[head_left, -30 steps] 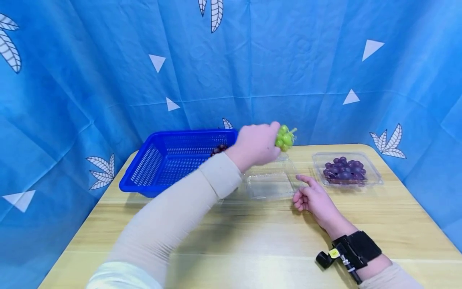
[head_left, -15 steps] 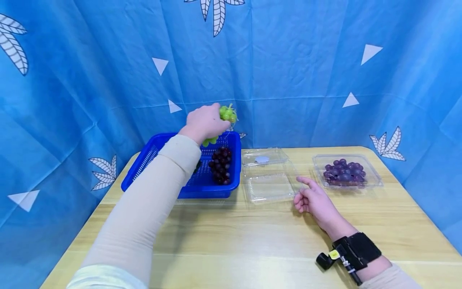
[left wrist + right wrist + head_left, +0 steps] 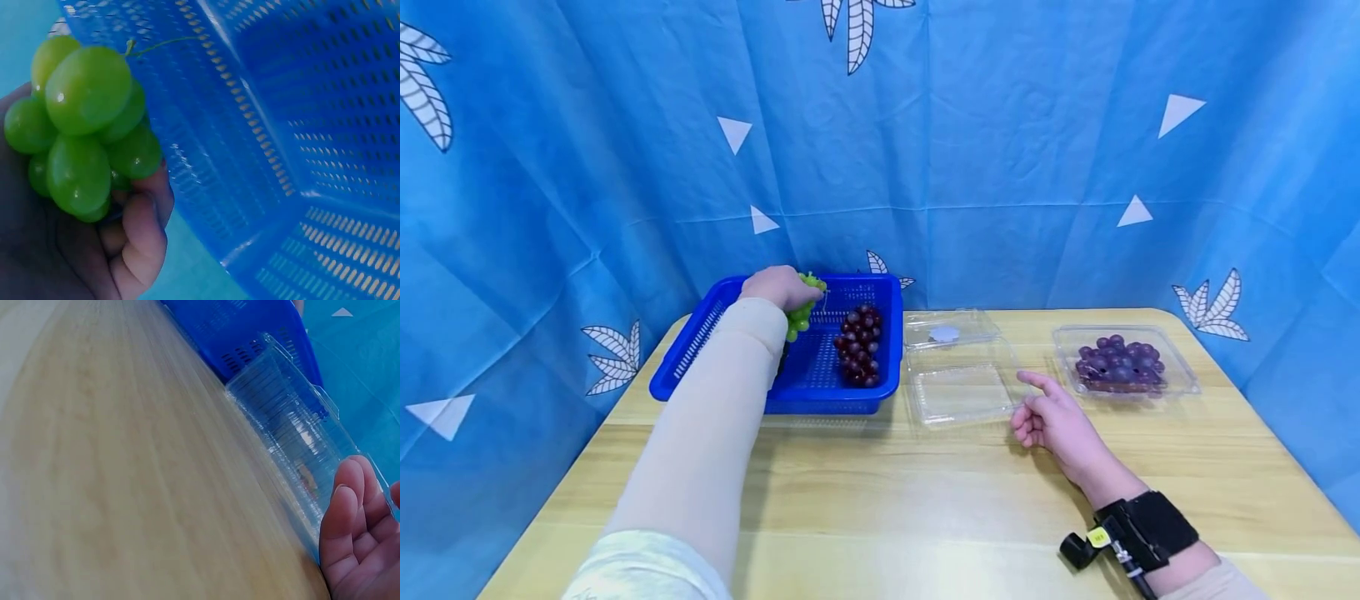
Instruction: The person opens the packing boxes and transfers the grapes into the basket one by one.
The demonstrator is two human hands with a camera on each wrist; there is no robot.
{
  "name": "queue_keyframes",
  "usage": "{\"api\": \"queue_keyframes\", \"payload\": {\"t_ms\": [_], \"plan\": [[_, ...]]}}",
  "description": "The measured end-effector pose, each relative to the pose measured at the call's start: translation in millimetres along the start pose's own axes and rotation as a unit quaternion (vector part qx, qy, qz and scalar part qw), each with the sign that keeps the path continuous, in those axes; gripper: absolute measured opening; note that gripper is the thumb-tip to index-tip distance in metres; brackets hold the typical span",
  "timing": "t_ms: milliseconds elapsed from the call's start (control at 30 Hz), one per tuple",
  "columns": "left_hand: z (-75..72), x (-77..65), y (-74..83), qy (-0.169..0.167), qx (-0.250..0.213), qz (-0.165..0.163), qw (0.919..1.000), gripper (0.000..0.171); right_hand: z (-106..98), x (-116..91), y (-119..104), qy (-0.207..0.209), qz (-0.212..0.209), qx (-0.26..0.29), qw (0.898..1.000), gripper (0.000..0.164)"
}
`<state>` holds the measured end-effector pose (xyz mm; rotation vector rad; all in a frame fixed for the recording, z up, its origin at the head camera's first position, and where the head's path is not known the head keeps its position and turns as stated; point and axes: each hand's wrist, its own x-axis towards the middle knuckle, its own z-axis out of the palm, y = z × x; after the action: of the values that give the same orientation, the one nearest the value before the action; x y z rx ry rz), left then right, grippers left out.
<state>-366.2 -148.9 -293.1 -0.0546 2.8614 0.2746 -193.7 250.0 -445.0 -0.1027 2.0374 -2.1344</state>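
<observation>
My left hand [image 3: 777, 286] grips a bunch of green grapes [image 3: 87, 103] at the blue plastic basket [image 3: 820, 407]. In the left wrist view, the fingers curl round the grapes beside the basket's perforated wall. A bunch of dark red grapes [image 3: 859, 346] lies in the basket's right part. Right of the basket stands a clear plastic clamshell box [image 3: 962, 392] with its lid folded back. My right hand [image 3: 1060, 425] rests at the box's right side, index finger extended and the other fingers loosely curled. Whether it touches the box is hard to tell.
A clear box of purple grapes [image 3: 1120, 364] stands at the right rear of the wooden table [image 3: 880, 508]. A blue patterned curtain [image 3: 1000, 150] hangs close behind and on both sides.
My left hand has carried the green grapes leftward from above the clear box, then lowered them at the basket. The right hand has stayed nearly still.
</observation>
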Motion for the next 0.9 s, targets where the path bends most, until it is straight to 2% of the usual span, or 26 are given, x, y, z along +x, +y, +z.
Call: {"api": "queue_keyframes", "payload": {"t_ms": [333,600,900], "plan": [[18.1,8.1,2.3,-0.094,-0.033,-0.040,0.9943,0.050,-1,1,0,-0.002,0.001,0.004,1.000,0.048],[26.9,18.0,-0.8,-0.099,-0.027,-0.063,0.9928,0.065,-2,2,1,-0.001,-0.001,0.007,1.000,0.047],[40.1,25.2,-3.6,-0.136,0.042,-0.010,0.9897,0.074,-2,3,1,-0.003,0.001,0.011,1.000,0.047]]}}
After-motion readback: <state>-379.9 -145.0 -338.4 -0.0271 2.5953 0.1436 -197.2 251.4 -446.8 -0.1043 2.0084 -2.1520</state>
